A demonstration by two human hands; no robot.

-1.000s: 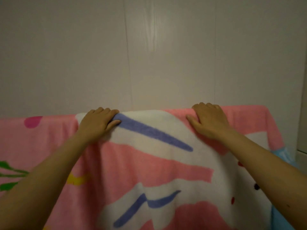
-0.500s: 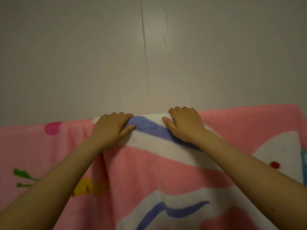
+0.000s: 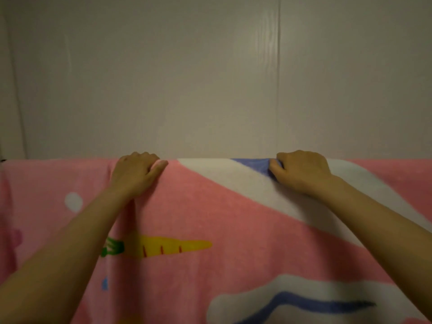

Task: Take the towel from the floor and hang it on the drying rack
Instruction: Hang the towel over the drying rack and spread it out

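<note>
Both hands grip the top fold of the towel: my left hand at ten o'clock, my right hand at two o'clock, fingers curled over the edge. I see the towel draped wide over what I take for the drying rack, itself hidden. I judge it soft, limp, light, plush enough not to slip; take hold along that top fold.

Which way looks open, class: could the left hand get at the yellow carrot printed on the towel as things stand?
Probably yes. The carrot lies on the towel's near face, below the left hand, with nothing covering it. The hand would have to loosen its grip on the top fold first.
</note>
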